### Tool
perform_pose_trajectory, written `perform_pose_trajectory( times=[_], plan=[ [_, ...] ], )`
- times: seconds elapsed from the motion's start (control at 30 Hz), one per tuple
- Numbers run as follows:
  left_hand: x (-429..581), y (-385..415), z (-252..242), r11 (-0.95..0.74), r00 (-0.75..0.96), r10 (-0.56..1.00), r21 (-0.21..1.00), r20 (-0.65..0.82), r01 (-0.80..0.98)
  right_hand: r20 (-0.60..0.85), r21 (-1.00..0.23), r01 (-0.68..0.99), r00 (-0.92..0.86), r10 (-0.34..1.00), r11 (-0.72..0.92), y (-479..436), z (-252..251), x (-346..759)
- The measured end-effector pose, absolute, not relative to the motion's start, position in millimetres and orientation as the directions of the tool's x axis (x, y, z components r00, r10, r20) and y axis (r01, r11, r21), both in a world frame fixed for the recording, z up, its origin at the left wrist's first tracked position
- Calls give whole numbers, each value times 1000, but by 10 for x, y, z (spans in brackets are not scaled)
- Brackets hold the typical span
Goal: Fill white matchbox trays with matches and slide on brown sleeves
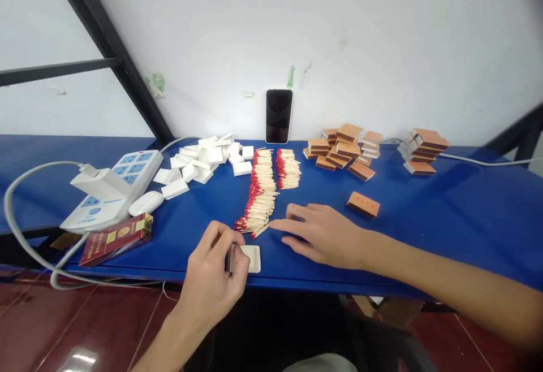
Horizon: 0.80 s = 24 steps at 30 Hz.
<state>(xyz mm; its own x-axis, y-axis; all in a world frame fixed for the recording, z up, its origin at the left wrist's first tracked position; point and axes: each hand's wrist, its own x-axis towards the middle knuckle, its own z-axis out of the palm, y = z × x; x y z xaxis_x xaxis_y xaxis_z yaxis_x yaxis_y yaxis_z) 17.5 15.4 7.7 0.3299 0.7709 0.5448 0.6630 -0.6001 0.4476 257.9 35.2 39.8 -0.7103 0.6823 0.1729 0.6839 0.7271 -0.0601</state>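
Observation:
My left hand [214, 273] is closed around a small matchbox part [231, 258] held over a white inner tray [253, 259] at the front edge of the blue table [424, 219]. My right hand [322, 233] lies flat with its fingers spread, the fingertips reaching toward the near end of a long row of red-tipped matches [259, 191]. A shorter row of matches [287, 168] lies behind it. One orange matchbox sleeve [363, 204] sits alone just right of my right hand.
White inner trays [203, 160] are heaped at the back left. Orange sleeves are stacked in two heaps [343, 148] [423, 150] at the back right. A phone [279, 116] leans on the wall. A power strip [114, 188], a white mouse [145, 203] and a red pack [114, 239] lie left.

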Motion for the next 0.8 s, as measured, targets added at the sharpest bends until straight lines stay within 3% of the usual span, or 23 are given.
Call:
perform_pose_trajectory(
  times=[0.13, 0.3, 0.53, 0.7, 0.8],
  plan=[
    [141, 186, -2, -543, 378, 833, 465, 405, 699, 198, -48, 674, -717, 669, 737, 500, 270, 2401],
    [68, 190, 65, -541, 404, 840, 509, 361, 669, 253, -192, 633, -707, 661, 750, 566, 157, 2433],
    [-285, 301, 219, -758, 716, 629, 445, 303, 478, 317, -292, 637, -640, 700, 714, 497, 139, 2549],
    [-401, 326, 218, -822, 760, 516, 477, 396, 310, 283, -327, 618, -658, 698, 715, 458, 171, 2553],
    [-407, 306, 217, -829, 720, 540, 422, 437, 365, 266, -362, 610, -657, 705, 705, 441, 191, 2538]
  ],
)
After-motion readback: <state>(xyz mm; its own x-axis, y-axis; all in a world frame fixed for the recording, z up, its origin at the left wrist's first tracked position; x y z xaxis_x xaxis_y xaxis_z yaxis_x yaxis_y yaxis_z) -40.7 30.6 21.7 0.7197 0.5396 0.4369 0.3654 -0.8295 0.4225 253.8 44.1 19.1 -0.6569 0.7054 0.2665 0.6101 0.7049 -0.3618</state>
